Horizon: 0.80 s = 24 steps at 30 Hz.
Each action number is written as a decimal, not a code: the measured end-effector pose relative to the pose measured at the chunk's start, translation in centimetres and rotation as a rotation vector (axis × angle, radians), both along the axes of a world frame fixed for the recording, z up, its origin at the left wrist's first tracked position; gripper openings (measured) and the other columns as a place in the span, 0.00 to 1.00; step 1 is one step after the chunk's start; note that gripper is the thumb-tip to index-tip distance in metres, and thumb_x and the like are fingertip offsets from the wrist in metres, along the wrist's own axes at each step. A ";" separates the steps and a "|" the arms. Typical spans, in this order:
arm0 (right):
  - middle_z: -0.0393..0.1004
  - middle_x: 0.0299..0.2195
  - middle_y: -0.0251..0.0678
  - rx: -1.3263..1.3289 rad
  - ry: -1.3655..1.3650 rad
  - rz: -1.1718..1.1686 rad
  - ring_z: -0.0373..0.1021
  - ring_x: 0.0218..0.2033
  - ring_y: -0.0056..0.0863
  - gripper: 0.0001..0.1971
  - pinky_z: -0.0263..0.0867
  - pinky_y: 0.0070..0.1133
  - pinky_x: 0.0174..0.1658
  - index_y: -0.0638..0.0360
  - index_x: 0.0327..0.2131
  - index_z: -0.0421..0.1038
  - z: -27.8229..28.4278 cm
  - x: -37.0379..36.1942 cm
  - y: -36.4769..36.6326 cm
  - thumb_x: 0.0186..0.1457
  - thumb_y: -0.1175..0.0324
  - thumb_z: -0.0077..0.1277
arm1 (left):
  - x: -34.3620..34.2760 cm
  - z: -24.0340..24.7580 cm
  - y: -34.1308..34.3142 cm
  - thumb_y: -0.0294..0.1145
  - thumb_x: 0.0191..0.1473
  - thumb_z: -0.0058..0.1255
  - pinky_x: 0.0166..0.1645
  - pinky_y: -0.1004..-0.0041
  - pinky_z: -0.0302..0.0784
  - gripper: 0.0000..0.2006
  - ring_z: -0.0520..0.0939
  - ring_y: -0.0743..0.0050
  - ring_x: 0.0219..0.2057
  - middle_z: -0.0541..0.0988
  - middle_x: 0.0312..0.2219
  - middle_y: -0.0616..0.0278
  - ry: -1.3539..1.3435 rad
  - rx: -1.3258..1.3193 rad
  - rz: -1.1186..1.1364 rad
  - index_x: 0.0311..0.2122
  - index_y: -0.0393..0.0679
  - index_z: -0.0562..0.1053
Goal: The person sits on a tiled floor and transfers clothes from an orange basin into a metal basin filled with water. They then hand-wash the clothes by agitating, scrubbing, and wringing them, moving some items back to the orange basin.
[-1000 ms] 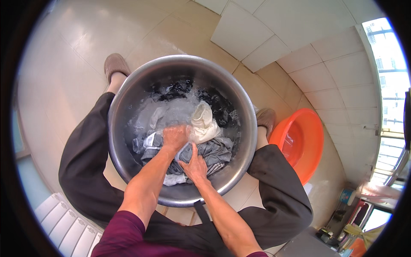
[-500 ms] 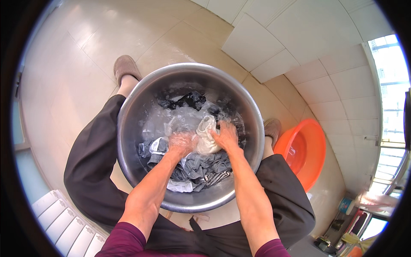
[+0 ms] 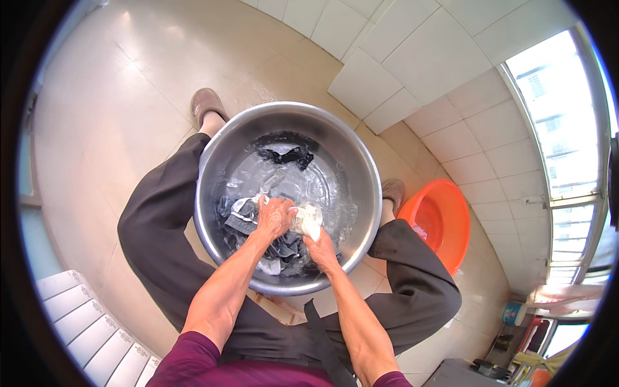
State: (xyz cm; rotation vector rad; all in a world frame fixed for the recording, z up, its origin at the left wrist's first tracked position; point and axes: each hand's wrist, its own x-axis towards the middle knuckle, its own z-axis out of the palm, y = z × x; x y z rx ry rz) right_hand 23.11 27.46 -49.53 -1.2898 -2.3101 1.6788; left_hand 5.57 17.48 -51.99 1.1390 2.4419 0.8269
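Note:
A large metal basin (image 3: 369,222) stands between my legs with water and wet laundry in it. My left hand (image 3: 276,218) is closed on the left side of a bunched cream-white cloth (image 3: 307,220). At the cloth's lower right end, my right hand (image 3: 320,250) has its fingers closed round it. Grey and dark wet clothes (image 3: 284,248) lie under and beside the left hand, on the near side of the basin. A grey garment with a white edge (image 3: 242,220) is just left of that hand. Toward the far side floats a black cloth (image 3: 287,157).
An orange plastic basin (image 3: 459,226) stands on the tiled floor right of my right leg. My slippered feet (image 3: 207,103) flank the metal basin. White wall tiles (image 3: 419,51) rise at the far right, and a white slatted piece (image 3: 97,329) is at the lower left.
My right hand has moved down and nearer to me with the cloth's end. The left hand has risen from the foamy water onto the cloth. The black cloth now shows more by itself.

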 end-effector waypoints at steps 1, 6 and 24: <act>0.79 0.47 0.47 -0.088 0.090 -0.065 0.75 0.50 0.37 0.24 0.68 0.30 0.55 0.65 0.57 0.69 1.0 0.1 -0.7 0.59 0.68 0.58 | 0.1 0.1 -0.8 0.44 0.61 0.55 0.57 0.41 0.66 0.12 0.84 0.48 0.44 0.85 0.36 0.52 0.051 0.090 0.025 0.41 0.48 0.81; 0.76 0.50 0.28 -0.153 0.377 -0.101 0.69 0.49 0.16 0.19 0.65 0.18 0.55 0.62 0.57 0.71 5.6 -1.4 -1.6 0.62 0.77 0.53 | -1.2 4.0 -1.9 0.40 0.64 0.50 0.41 0.47 0.74 0.16 0.82 0.35 0.34 0.80 0.29 0.38 -0.266 0.239 0.257 0.32 0.38 0.78; 0.68 0.61 0.54 0.485 -0.279 0.149 0.67 0.60 0.58 0.33 0.68 0.45 0.58 0.53 0.64 0.64 10.5 1.7 -0.7 0.55 0.65 0.62 | 1.3 7.0 -6.1 0.34 0.55 0.58 0.62 0.50 0.71 0.18 0.78 0.43 0.56 0.78 0.53 0.45 -0.188 0.065 0.618 0.51 0.43 0.79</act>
